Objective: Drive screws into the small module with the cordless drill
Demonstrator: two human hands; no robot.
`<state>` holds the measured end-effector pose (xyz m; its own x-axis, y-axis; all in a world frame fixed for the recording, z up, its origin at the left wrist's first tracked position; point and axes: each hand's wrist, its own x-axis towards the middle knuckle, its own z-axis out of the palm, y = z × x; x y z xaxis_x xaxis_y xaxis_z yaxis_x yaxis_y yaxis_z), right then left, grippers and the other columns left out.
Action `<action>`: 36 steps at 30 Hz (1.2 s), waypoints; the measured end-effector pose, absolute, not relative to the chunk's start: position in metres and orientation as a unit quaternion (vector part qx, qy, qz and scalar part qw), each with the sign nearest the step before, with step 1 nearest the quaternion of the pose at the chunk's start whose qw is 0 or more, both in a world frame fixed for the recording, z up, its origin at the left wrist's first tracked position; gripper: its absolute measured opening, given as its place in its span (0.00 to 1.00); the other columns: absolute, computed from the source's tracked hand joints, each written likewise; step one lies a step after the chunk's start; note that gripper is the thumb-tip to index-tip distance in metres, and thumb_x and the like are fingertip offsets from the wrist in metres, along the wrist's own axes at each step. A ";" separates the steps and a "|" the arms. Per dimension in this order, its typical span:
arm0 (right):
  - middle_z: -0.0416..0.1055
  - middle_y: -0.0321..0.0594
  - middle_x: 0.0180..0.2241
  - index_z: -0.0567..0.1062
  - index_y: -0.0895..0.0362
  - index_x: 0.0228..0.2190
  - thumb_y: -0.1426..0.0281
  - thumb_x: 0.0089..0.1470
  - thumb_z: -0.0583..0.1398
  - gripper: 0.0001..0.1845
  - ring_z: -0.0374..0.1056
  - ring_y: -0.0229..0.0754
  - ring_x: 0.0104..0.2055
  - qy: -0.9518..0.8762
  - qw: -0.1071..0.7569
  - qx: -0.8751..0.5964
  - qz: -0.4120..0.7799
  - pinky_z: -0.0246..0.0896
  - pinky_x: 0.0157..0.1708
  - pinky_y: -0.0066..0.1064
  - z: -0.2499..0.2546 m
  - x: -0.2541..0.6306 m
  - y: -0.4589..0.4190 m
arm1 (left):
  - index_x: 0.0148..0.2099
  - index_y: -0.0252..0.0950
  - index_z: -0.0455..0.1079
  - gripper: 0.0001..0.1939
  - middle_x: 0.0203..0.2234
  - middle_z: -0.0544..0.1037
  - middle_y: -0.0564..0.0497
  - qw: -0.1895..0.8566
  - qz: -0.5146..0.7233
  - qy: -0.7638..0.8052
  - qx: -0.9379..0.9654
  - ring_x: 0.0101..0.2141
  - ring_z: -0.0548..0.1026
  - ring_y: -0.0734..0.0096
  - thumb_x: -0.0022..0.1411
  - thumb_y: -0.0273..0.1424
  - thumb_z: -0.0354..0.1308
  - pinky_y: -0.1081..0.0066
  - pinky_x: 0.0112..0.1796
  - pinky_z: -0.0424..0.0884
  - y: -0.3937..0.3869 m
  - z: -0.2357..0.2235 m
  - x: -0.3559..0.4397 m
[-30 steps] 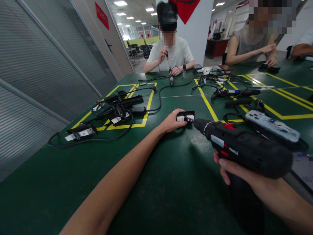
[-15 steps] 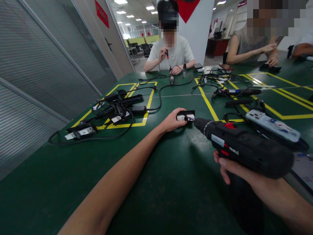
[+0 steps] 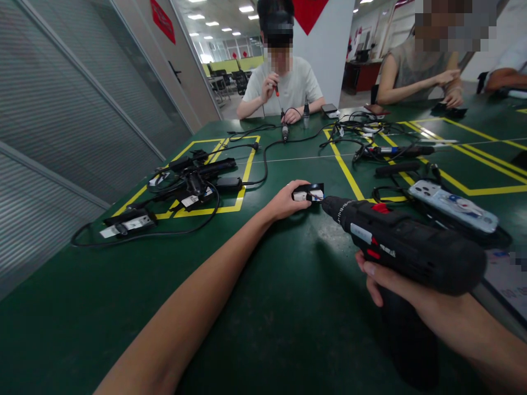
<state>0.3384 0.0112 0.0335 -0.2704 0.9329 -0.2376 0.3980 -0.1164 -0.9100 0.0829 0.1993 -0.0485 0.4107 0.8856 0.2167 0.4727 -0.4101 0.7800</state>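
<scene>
One bare left hand (image 3: 288,200) grips a small black-and-white rectangular part (image 3: 315,194); the bare right hand (image 3: 385,280) grips a black-and-red power drill (image 3: 411,244).
The part sits mid-way on the dark green counter (image 3: 263,307), long axis left to right; the drill's black chuck (image 3: 340,210) points leftward at its right end, contact unclear. Straight yellow tape (image 3: 227,210) and black cabled devices (image 3: 196,181) border this stretch on both sides. Lettering on the drill's pale label (image 3: 360,233) is unreadable.
</scene>
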 end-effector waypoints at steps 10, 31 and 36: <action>0.71 0.30 0.22 0.73 0.51 0.22 0.54 0.61 0.58 0.20 0.67 0.39 0.29 -0.621 0.257 -0.546 0.501 0.61 0.41 0.35 0.033 0.337 0.013 | 0.59 0.35 0.64 0.31 0.49 0.73 0.45 0.322 0.320 0.433 0.779 0.47 0.72 0.63 0.53 0.35 0.63 0.62 0.52 0.67 0.203 -0.052 0.081; 0.73 0.31 0.24 0.76 0.50 0.29 0.51 0.59 0.58 0.18 0.71 0.41 0.33 -0.628 0.268 -0.530 0.503 0.61 0.42 0.37 0.028 0.340 0.012 | 0.59 0.35 0.64 0.31 0.49 0.72 0.45 0.341 0.297 0.428 0.783 0.46 0.71 0.63 0.53 0.36 0.63 0.61 0.51 0.67 0.207 -0.048 0.080; 0.72 0.28 0.22 0.75 0.49 0.36 0.52 0.60 0.57 0.15 0.69 0.39 0.29 -0.619 0.274 -0.527 0.514 0.61 0.42 0.36 0.029 0.338 0.012 | 0.58 0.35 0.64 0.31 0.48 0.73 0.45 0.334 0.299 0.433 0.782 0.47 0.72 0.62 0.52 0.35 0.63 0.61 0.52 0.68 0.206 -0.048 0.080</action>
<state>0.3379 0.0121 0.0287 -0.2940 0.9339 -0.2034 0.3707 -0.0847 -0.9249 0.0802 0.2058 -0.0478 0.4463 0.8770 0.1778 0.4785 -0.4018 0.7808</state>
